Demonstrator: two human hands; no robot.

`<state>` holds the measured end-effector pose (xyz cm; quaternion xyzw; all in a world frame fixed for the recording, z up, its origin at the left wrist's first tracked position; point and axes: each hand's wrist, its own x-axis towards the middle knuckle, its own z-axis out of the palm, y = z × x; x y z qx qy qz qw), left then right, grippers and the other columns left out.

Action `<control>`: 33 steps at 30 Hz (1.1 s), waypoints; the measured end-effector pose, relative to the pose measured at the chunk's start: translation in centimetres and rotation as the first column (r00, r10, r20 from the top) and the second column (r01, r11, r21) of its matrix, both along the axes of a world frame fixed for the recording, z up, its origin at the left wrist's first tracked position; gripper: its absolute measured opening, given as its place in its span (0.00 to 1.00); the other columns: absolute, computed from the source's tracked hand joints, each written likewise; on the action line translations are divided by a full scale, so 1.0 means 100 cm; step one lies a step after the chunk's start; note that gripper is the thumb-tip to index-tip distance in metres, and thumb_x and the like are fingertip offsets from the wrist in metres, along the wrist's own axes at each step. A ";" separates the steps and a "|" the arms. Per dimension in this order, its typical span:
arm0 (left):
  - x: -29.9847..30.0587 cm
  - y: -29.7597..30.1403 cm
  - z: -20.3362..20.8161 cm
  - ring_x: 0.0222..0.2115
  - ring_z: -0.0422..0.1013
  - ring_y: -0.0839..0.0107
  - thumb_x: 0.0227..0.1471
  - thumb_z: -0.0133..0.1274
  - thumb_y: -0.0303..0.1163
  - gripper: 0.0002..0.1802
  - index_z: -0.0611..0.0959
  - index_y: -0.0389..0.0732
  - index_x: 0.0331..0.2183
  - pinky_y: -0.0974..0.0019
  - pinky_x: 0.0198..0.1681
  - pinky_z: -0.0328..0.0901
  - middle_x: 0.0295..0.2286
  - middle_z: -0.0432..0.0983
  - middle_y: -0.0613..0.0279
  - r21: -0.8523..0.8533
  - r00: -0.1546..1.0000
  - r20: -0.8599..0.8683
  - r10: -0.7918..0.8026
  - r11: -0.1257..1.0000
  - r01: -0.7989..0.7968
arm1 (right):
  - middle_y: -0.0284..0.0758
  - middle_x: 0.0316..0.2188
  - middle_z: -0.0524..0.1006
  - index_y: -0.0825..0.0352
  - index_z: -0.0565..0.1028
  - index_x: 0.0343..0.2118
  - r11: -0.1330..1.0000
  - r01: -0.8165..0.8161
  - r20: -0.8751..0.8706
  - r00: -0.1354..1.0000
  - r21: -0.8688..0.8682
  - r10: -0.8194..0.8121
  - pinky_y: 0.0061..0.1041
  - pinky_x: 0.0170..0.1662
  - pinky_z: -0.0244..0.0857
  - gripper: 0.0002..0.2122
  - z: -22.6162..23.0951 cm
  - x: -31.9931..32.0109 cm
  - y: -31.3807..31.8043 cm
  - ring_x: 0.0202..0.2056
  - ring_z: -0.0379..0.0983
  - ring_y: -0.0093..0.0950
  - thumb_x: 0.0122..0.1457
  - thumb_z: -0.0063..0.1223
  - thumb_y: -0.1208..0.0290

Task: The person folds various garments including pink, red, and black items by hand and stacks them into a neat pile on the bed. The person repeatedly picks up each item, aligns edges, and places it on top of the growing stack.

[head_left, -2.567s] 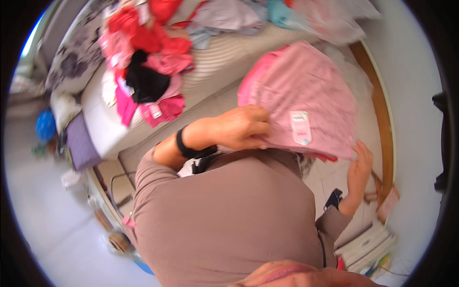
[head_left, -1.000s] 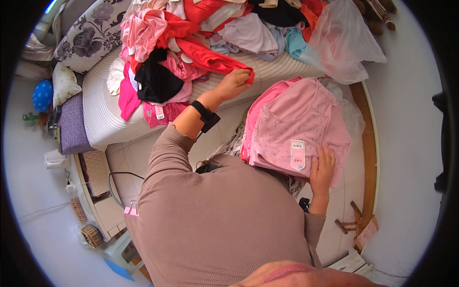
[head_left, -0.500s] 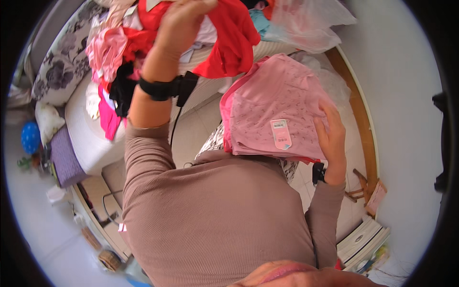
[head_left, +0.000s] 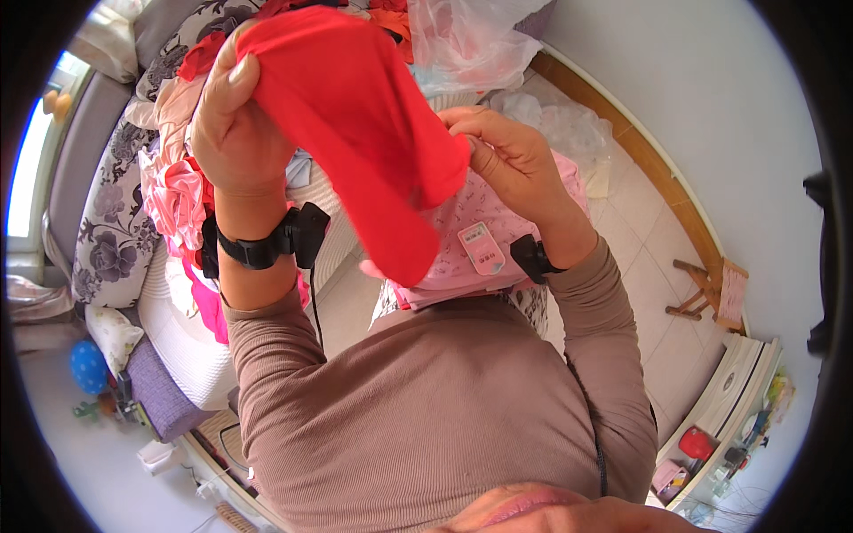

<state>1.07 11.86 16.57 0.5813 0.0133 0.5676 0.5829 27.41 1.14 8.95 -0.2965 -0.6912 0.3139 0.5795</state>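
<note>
- Seen from the head camera, two bare hands work one red garment: the left hand grips its upper left edge, thumb in front, while the right hand pinches its right edge between thumb and forefinger.
- The red garment is held up between the two hands, clear of the sofa, its lower end hanging below both and covering part of a pink folded stack.
- That stack rests on the person's lap, below the right hand, with one paper tag on its top piece; how many pieces are folded in it cannot be told.
- Two black wristbands are worn, one on the left wrist, one on the right.
- Along the sofa spreads a heap of clothes, too tangled to count, partly spilling over the front edge.
- Two clear plastic bags appear: one at the sofa's right end, the other lower, beyond the stack.
- One wooden folding stool stands on the tiled floor, near the wall.
</note>
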 end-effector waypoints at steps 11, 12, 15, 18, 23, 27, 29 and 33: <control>-0.035 -0.037 -0.065 0.38 0.73 0.71 0.57 0.55 0.31 0.12 0.78 0.33 0.40 0.69 0.48 0.65 0.38 0.79 0.59 -0.367 0.955 -0.284 -0.088 0.930 -0.023 | 0.18 0.27 0.70 0.65 0.78 0.35 0.855 -0.053 -0.388 0.905 -0.516 -0.178 0.13 0.31 0.54 0.10 -0.028 0.029 -0.027 0.27 0.59 0.10 0.70 0.49 0.65; -0.034 -0.038 -0.055 0.39 0.73 0.72 0.58 0.55 0.30 0.11 0.78 0.33 0.40 0.69 0.48 0.65 0.38 0.78 0.60 -0.293 0.955 -0.295 -0.033 0.954 -0.057 | 0.18 0.27 0.70 0.65 0.78 0.35 0.851 -0.034 -0.406 0.889 -0.523 -0.214 0.13 0.31 0.54 0.10 -0.020 0.032 -0.023 0.27 0.59 0.10 0.70 0.50 0.65; -0.016 -0.030 -0.019 0.42 0.74 0.74 0.63 0.53 0.25 0.08 0.80 0.32 0.43 0.71 0.50 0.65 0.39 0.79 0.60 -0.135 0.955 -0.274 0.112 0.979 -0.154 | 0.28 0.34 0.78 0.68 0.77 0.41 0.927 -0.154 -0.628 0.771 -0.342 -0.104 0.22 0.42 0.64 0.11 0.018 0.048 -0.021 0.36 0.71 0.19 0.71 0.46 0.66; -0.001 -0.022 0.000 0.41 0.75 0.72 0.63 0.52 0.26 0.10 0.80 0.30 0.44 0.68 0.49 0.68 0.40 0.80 0.57 -0.089 0.977 -0.116 0.181 0.977 -0.191 | 0.36 0.38 0.81 0.65 0.76 0.50 0.985 -0.121 -0.648 0.761 -0.121 0.014 0.29 0.48 0.71 0.12 0.060 0.060 -0.024 0.40 0.78 0.28 0.68 0.53 0.66; -0.005 -0.008 -0.049 0.37 0.75 0.74 0.58 0.50 0.21 0.11 0.81 0.31 0.43 0.71 0.44 0.68 0.38 0.80 0.59 -0.224 0.976 -0.196 0.095 0.965 -0.139 | 0.31 0.39 0.81 0.70 0.81 0.41 0.992 0.101 -0.131 0.985 -0.081 -0.112 0.21 0.50 0.67 0.11 0.062 0.048 -0.050 0.41 0.75 0.19 0.69 0.53 0.67; -0.009 0.014 -0.130 0.39 0.73 0.76 0.55 0.55 0.22 0.13 0.79 0.33 0.44 0.69 0.46 0.68 0.37 0.78 0.64 0.014 0.483 -0.845 0.230 0.912 -0.410 | 0.39 0.45 0.81 0.70 0.77 0.51 0.974 0.217 0.469 0.868 -0.064 -0.162 0.28 0.53 0.68 0.13 0.002 0.064 -0.057 0.47 0.77 0.29 0.69 0.49 0.70; -0.018 0.002 -0.158 0.40 0.75 0.71 0.52 0.56 0.20 0.19 0.79 0.35 0.47 0.69 0.45 0.68 0.40 0.78 0.61 0.463 0.241 -0.801 0.548 0.822 -0.333 | 0.40 0.45 0.81 0.70 0.77 0.51 0.873 0.487 0.577 0.713 -0.001 -0.398 0.29 0.51 0.69 0.13 -0.028 0.089 -0.068 0.46 0.77 0.29 0.68 0.48 0.72; -0.014 -0.027 -0.167 0.41 0.75 0.71 0.50 0.58 0.19 0.21 0.80 0.37 0.48 0.70 0.43 0.68 0.42 0.78 0.61 0.274 0.415 -0.826 0.381 0.915 -0.296 | 0.36 0.38 0.80 0.70 0.77 0.46 0.671 0.661 0.576 0.707 -0.335 -0.410 0.24 0.45 0.69 0.10 -0.069 0.122 -0.111 0.39 0.75 0.25 0.64 0.53 0.74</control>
